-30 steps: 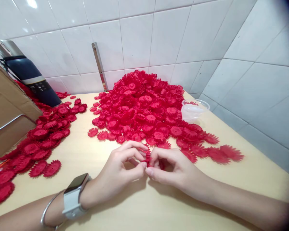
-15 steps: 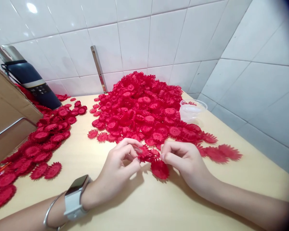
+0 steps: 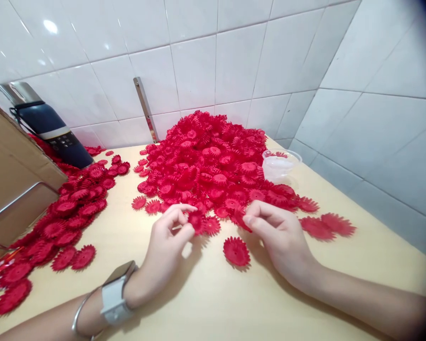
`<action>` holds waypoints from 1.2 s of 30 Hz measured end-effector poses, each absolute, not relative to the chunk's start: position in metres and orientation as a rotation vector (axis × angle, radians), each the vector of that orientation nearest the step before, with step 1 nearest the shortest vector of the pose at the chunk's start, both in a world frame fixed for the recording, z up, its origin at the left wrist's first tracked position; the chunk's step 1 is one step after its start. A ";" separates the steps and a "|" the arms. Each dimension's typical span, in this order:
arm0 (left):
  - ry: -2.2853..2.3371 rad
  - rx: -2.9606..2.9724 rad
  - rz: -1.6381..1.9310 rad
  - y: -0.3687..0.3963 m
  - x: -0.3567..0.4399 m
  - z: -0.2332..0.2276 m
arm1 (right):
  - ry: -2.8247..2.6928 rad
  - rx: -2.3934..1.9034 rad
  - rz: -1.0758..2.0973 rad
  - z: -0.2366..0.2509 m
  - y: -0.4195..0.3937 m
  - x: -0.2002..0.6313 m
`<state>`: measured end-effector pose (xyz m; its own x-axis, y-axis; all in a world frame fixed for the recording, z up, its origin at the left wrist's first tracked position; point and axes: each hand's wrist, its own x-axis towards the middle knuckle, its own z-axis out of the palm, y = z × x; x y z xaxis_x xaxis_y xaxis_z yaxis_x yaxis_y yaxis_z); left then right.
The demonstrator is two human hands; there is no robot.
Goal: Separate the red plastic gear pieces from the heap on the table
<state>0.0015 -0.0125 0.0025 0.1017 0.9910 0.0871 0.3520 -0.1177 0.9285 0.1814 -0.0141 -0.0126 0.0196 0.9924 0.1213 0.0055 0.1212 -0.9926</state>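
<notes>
Between the fingertips of my left hand (image 3: 170, 241), at their right side, is a red fabric flower disc (image 3: 198, 221) with a notched edge. Another red disc shows just right of it, partly overlapped. My right hand (image 3: 279, 232) pinches a tilted red flower disc (image 3: 240, 219) between thumb and forefinger. A single flat disc (image 3: 236, 252) lies on the table between the hands, nearer to me. Right behind the fingers rises a big heap of the same discs (image 3: 213, 166). A watch (image 3: 117, 291) and a bangle circle my left wrist.
A clear plastic tub (image 3: 280, 166) stands at the heap's right side. On the left, more red discs (image 3: 66, 208) spread beside a cardboard box (image 3: 17, 175) and a dark blue bottle (image 3: 57, 125). A metal strip (image 3: 145, 109) leans on the tiled wall (image 3: 234, 61).
My hands have moved apart, the left one leftward, each with red discs at its fingers. The single disc between them stays on the table. The camera view has shifted slightly.
</notes>
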 end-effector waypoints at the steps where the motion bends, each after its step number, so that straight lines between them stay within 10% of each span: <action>1: 1.277 1.608 1.005 -0.014 0.002 0.002 | -1.283 -1.129 1.098 -0.012 -0.014 0.180; 28: 1.142 1.618 0.998 -0.015 0.004 0.002 | -1.606 -1.106 1.038 -0.011 -0.016 0.176; 36: 1.095 1.712 0.930 -0.016 0.005 -0.001 | -1.955 -0.668 0.585 -0.014 -0.022 0.177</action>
<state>0.0046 -0.0158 -0.0008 0.3322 0.9342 0.1300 0.2789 -0.2289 0.9326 0.1774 -0.0221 -0.0141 -0.3957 0.6661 0.6322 0.2096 0.7357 -0.6440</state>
